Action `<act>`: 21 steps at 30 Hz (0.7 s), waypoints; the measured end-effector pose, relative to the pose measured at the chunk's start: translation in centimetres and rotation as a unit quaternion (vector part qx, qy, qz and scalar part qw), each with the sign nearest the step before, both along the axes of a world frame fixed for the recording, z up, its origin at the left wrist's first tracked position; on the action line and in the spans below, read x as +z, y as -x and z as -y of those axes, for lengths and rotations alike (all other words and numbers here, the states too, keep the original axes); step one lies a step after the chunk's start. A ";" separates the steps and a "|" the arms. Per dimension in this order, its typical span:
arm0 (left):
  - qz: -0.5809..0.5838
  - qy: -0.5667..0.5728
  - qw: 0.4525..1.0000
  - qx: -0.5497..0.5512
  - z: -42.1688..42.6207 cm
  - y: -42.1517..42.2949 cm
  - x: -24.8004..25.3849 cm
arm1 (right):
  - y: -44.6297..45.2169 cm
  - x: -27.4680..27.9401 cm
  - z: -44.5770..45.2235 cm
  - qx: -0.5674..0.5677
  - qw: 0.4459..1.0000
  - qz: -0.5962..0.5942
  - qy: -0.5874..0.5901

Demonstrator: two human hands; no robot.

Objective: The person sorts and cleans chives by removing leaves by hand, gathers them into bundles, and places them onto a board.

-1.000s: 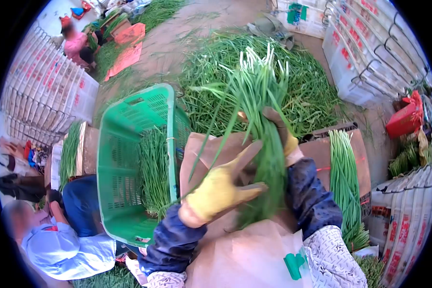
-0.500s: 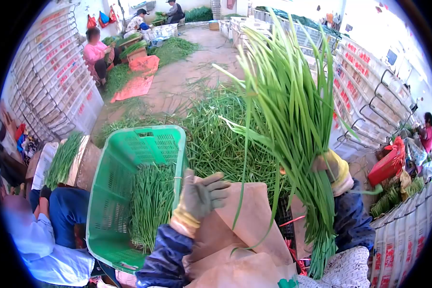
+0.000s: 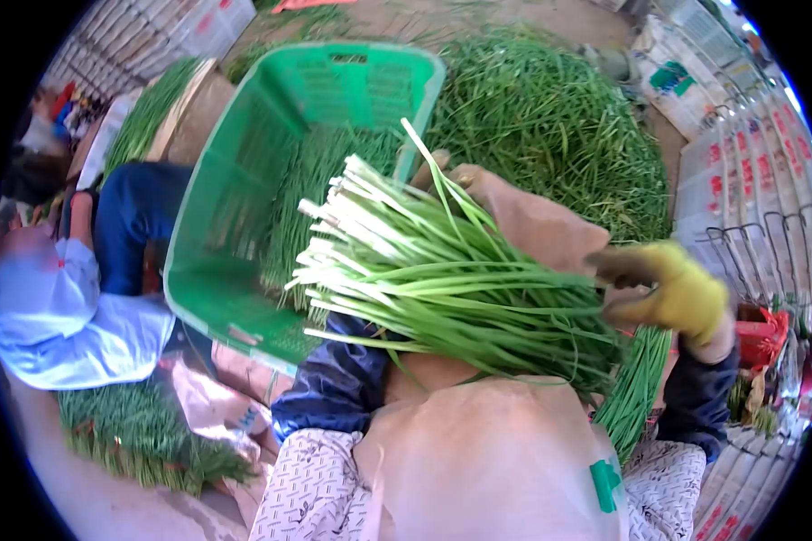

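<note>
A large bunch of garlic chives (image 3: 460, 279) lies slanted across my front, pale cut ends to the left and green leaves to the right. My left hand (image 3: 431, 169), in a dull glove, is behind the bunch and holds it from beneath; most of its fingers are hidden by the stalks. At the leafy end, my right hand (image 3: 672, 293) in a yellow and dark glove has thumb and fingers apart, close to the leaves. More chives (image 3: 636, 388) hang below it, by my lap. Beyond the bunch stands a green plastic crate (image 3: 194, 243), with chives laid inside.
A big heap of loose greens (image 3: 550, 126) covers the floor ahead. To the left sits a person in a light blue top (image 3: 72, 316), near bundled chives (image 3: 153, 433). White crates (image 3: 749, 171) stand on the right, with a red bag (image 3: 767, 334) below.
The bunch, upright in my right hand before, now lies sideways over my left arm. My right hand has let go and opened. My view has tipped down.
</note>
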State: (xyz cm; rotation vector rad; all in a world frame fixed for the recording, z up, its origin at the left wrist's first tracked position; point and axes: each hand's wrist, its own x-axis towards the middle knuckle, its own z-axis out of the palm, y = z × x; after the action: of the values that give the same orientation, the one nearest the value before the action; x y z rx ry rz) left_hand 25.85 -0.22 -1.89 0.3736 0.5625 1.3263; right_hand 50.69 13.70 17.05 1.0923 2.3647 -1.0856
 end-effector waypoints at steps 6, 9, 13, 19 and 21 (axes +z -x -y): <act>-0.126 0.031 0.991 0.021 4.5 2.7 0.1 | 6.0 -7.6 -1.1 -0.058 0.924 -0.374 -0.048; -0.202 0.043 0.978 0.019 5.6 5.3 0.0 | 7.1 -13.2 1.5 0.062 0.925 -0.305 -0.216; -0.301 0.069 0.951 -0.004 7.3 9.1 -0.5 | 6.1 -13.7 3.9 -0.003 0.916 -0.352 -0.191; -0.377 0.207 0.855 -0.290 8.4 12.0 1.0 | 5.0 -14.2 4.6 -0.289 0.847 -0.415 0.163; -0.470 0.119 0.830 -0.275 8.9 10.8 2.3 | 4.8 -14.7 4.6 -0.287 0.839 -0.424 0.182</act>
State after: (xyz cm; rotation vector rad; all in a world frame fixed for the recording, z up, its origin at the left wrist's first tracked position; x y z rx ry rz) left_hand 15.04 -9.11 0.45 0.9175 1.3113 0.4238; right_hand 45.89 9.13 2.32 1.3937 2.2078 -2.5661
